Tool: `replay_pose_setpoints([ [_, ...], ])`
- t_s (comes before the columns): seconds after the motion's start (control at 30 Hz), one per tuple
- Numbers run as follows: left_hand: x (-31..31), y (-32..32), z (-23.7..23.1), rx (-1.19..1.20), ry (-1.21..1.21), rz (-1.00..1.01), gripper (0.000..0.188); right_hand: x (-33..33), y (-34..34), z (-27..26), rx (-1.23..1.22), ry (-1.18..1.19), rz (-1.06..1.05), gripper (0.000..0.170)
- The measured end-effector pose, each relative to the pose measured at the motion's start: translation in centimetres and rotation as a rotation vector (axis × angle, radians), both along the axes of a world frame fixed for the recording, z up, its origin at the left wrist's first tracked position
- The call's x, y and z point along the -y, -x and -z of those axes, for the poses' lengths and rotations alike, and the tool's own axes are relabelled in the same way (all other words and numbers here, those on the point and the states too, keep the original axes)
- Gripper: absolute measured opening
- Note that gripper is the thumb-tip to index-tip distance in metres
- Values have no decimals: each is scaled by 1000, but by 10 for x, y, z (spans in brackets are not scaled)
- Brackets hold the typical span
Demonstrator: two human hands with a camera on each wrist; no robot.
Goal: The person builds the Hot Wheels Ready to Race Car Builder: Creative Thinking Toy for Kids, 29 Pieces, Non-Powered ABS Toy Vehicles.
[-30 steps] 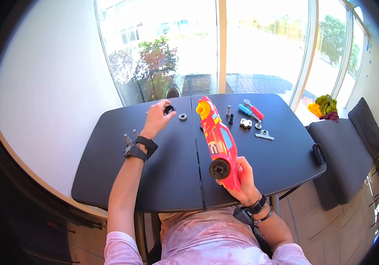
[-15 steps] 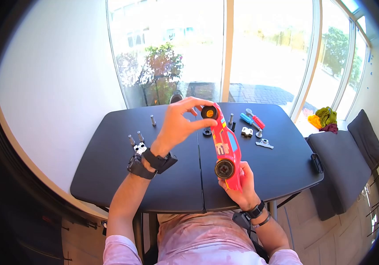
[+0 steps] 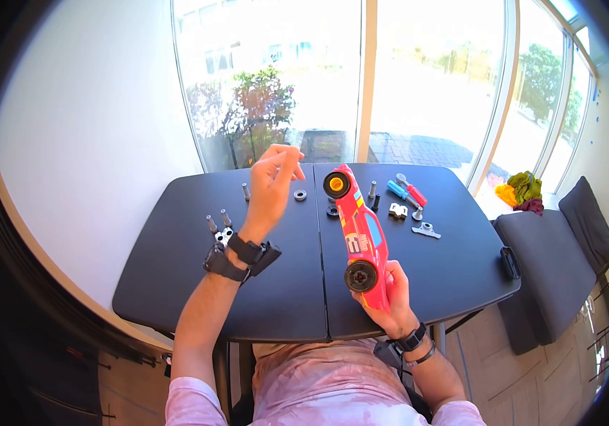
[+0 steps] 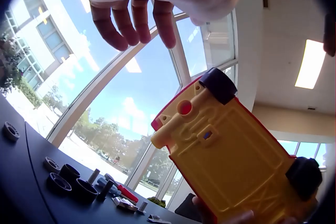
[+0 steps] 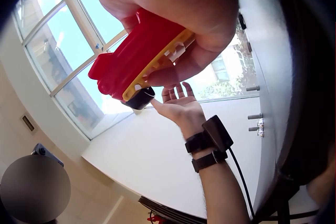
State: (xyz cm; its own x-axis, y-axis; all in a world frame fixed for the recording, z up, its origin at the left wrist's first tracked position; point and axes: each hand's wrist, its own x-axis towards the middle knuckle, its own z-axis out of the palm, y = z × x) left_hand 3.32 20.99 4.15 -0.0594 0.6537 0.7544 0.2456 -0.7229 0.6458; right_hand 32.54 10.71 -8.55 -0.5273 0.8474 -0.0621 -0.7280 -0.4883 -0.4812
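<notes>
On the surface, tools lie right of the raised toy car, a ring left, the chair farther right.

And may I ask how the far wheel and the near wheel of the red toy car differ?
The far wheel shows a yellow centre; the near wheel has a dark one. The near wheel sits close to the right grip, while the far wheel is at the opposite end of the toy car. Both look round and mostly black.

The toy car looks like glossy plastic, the tabletop smooth and matt.
</notes>
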Motion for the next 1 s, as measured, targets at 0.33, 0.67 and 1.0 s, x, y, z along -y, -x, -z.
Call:
replay_pose_setpoints([
  [0.33, -115, 44, 100, -915, 149, -325, 35, -3, -2, 4, -22, -35, -33, 43],
  [0.67, -123, 40, 100, -977, 222, -363, 33, -2, -1, 0, -23, -27, -37, 41],
  [1.0, -5, 1, -19, -286, 22, -158, 37, 10, 7, -14, 180, -123, 124, 42],
])
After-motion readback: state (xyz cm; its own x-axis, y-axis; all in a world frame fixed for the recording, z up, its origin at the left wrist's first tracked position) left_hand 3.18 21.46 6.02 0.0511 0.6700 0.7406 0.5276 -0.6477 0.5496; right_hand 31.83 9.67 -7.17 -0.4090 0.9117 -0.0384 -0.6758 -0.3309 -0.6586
